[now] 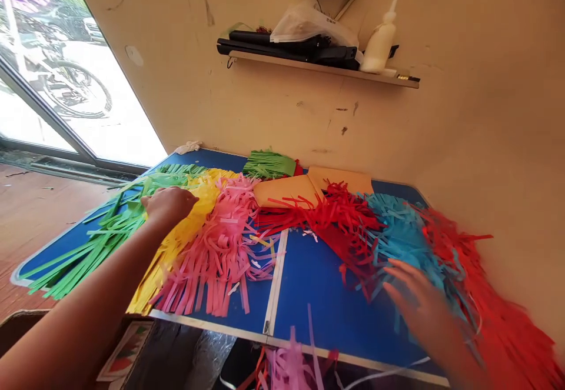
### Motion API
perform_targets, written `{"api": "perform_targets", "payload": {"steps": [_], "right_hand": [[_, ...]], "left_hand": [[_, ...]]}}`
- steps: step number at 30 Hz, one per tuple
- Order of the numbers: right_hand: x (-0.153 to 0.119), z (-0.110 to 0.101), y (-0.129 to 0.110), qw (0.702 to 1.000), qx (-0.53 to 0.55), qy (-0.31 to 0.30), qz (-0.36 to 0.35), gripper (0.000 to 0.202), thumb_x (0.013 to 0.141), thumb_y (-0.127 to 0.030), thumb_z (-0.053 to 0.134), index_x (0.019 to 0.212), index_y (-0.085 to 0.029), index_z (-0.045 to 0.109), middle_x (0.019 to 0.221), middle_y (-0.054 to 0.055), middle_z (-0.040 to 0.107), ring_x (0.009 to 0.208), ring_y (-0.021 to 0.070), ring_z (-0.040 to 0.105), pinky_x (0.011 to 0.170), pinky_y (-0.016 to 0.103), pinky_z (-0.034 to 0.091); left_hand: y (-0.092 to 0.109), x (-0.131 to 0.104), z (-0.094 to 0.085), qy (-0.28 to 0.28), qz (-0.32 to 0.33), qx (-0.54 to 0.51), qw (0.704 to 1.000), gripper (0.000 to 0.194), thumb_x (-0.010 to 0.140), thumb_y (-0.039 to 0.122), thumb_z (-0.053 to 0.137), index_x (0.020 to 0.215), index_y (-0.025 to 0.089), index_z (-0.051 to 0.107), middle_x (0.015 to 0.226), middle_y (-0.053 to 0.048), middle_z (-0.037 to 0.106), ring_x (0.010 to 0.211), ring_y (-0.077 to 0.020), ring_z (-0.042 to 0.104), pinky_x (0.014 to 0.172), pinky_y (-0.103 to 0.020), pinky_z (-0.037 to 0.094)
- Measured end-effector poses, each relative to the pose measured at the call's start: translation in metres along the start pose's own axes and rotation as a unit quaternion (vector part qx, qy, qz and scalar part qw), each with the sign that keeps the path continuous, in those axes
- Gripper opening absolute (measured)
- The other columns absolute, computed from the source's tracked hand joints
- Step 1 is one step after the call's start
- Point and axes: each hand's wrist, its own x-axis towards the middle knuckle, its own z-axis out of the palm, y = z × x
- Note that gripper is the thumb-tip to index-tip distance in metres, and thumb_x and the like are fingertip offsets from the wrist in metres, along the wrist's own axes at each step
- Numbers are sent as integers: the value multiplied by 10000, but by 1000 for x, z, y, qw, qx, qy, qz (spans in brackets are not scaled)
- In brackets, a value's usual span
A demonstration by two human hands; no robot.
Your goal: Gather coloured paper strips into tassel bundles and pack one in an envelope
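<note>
My left hand (170, 205) is closed with its fingers curled down at the top of the green fringed paper (103, 243), pinching it near where it meets the yellow fringed paper (180, 231). Pink fringed paper (220, 231) lies just right of the yellow. On the other side, my right hand (412, 302) is slightly blurred and open, fingers apart, over the lower part of the blue fringed paper (399, 225). Whether its fingertips touch the strips I cannot tell. Red fringed paper (489, 284) hangs over the table's right side, beside that hand.
A blue folding table (318, 296) carries the fringes, more red fringe (348, 219), orange paper (286, 190) and a green bundle (271, 165). Above, a wall shelf (318, 66) holds a white bottle (379, 43) and black items. A cardboard box (128, 349) stands below the front edge.
</note>
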Motion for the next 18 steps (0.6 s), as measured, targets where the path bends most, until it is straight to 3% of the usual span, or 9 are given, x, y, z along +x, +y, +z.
{"api": "perform_targets", "payload": {"steps": [3,6,8,11,13,14,16,17,18], "right_hand": [[-3,2,0,999,28,-19,14,324,900,-512,529,1060,-289,701,1260,67,634,1158,287,607,961,471,528],[0,6,-10,995,92,-24,39,257,884,-482,566,1019,-323,717,1225,62,654,1137,299,615,967,487,514],[4,13,-28,985,160,-17,54,202,881,-461,586,969,-349,729,1156,66,680,1100,313,622,977,517,483],[12,33,-74,946,313,-39,72,204,869,-499,612,897,-351,750,1037,71,711,1011,327,635,959,548,450],[16,50,-108,873,462,-112,114,298,844,-576,625,906,-318,760,1011,71,719,959,307,648,917,516,471],[19,59,-124,806,555,-145,144,393,826,-628,618,976,-290,752,1066,77,713,974,296,649,906,493,480],[26,74,-146,631,721,-185,218,608,783,-750,561,1098,-251,704,1114,85,705,1042,278,646,924,456,482],[30,79,-152,562,770,-185,237,664,773,-789,520,1102,-238,691,1122,83,702,1043,264,649,916,435,490],[35,81,-155,512,804,-177,243,688,772,-806,492,1103,-232,679,1134,80,697,1038,256,653,894,420,503]], "left_hand": [[-2,-1,-24,-12,-53,9,998,507,954,478,427,1012,48,691,788,-42,711,916,-279,666,849,-473,463],[13,-9,-46,53,-57,16,997,625,1001,429,247,1112,-59,621,855,-83,701,1007,-366,621,836,-473,447],[37,-19,-54,112,-34,23,993,609,1014,356,162,1173,-59,580,1043,-160,676,1139,-426,545,884,-532,418],[88,-44,-49,120,80,5,989,498,992,328,216,1154,127,643,1179,-165,651,1191,-399,548,929,-513,426],[122,-69,-33,86,192,-23,977,387,958,308,329,1128,236,669,1192,-108,678,1158,-336,598,930,-446,460],[135,-83,-22,66,249,-40,965,346,933,293,393,1132,259,674,1210,-84,686,1145,-311,616,926,-419,476],[152,-110,5,41,342,-71,936,312,896,276,470,1111,258,695,1191,-86,710,1117,-299,646,913,-402,506],[155,-122,21,48,400,-100,910,326,896,255,463,1121,243,699,1183,-112,714,1113,-304,653,913,-405,515],[156,-132,37,62,445,-121,885,341,898,222,450,1130,242,699,1179,-120,717,1106,-295,661,909,-394,524]]}}
